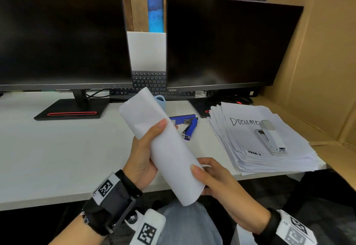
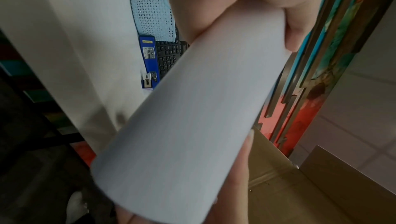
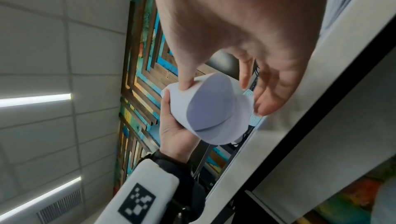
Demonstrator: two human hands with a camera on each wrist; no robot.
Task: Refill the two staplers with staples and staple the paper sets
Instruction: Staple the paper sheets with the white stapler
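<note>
A white paper set, curled into a roll point(image 1: 169, 154), is held slanted above the desk's front edge. My left hand point(image 1: 152, 138) grips its middle with the thumb on top. My right hand point(image 1: 204, 169) holds the lower end point(image 3: 212, 109), thumb on the near side and fingers behind. A blue stapler point(image 1: 187, 127) lies swung open on the desk behind the roll, also seen in the left wrist view point(image 2: 148, 60). A white stapler point(image 1: 270, 138) rests shut on a fanned stack of papers point(image 1: 240, 148) at the right, whose top sheet bears handwriting.
Two dark monitors point(image 1: 63, 38) point(image 1: 227, 44) stand at the back with a keyboard point(image 1: 150, 82) between them. A light-blue perforated object point(image 1: 160, 101) lies behind the roll. A cardboard wall point(image 1: 317, 61) closes the right side. A mouse point(image 1: 243, 101) sits beyond the stack.
</note>
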